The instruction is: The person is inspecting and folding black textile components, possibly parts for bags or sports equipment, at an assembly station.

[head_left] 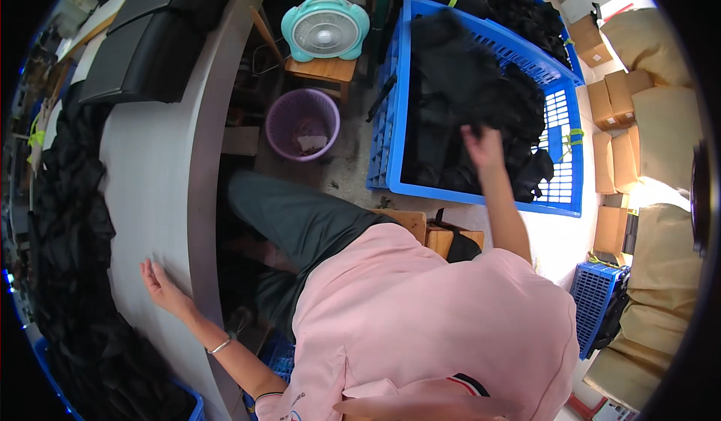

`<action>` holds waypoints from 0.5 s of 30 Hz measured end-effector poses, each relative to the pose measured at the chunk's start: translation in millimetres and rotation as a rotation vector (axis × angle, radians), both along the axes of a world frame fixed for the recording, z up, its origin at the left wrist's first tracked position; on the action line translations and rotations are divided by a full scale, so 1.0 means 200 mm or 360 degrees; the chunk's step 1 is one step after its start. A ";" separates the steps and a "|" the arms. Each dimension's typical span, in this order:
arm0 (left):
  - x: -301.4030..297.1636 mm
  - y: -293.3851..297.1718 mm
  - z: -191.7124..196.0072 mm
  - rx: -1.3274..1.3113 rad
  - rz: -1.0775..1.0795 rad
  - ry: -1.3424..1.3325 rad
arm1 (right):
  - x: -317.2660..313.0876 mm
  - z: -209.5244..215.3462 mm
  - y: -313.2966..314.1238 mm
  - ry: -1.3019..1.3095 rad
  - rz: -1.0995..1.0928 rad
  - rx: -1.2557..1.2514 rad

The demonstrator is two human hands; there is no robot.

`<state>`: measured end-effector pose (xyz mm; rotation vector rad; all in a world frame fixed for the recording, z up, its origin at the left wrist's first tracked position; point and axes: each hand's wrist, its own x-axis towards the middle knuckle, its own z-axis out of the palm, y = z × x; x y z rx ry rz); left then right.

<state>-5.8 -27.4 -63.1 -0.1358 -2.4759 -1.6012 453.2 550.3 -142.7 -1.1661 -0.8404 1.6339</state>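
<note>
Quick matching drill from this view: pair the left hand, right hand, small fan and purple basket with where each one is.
1 left hand
2 right hand
3 fan
4 purple basket

a on a wooden stool
b flat on the grey table
c on the floor under the fan
d on black fabric in the blue crate

Pairs: 1-b, 2-d, 3-a, 4-c
</note>
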 end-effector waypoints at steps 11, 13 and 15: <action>0.08 0.05 0.02 -0.0414 0.0084 0.0110 | 0.81 -0.11 0.81 0.0001 -0.0403 0.0135; 0.07 0.02 0.01 -0.0444 0.0062 0.0138 | 0.39 -0.24 0.68 -0.0688 -0.0421 0.0192; 0.02 -0.02 0.00 -0.0610 0.0083 0.0295 | -0.05 -0.30 0.44 -0.1117 -0.0194 0.0473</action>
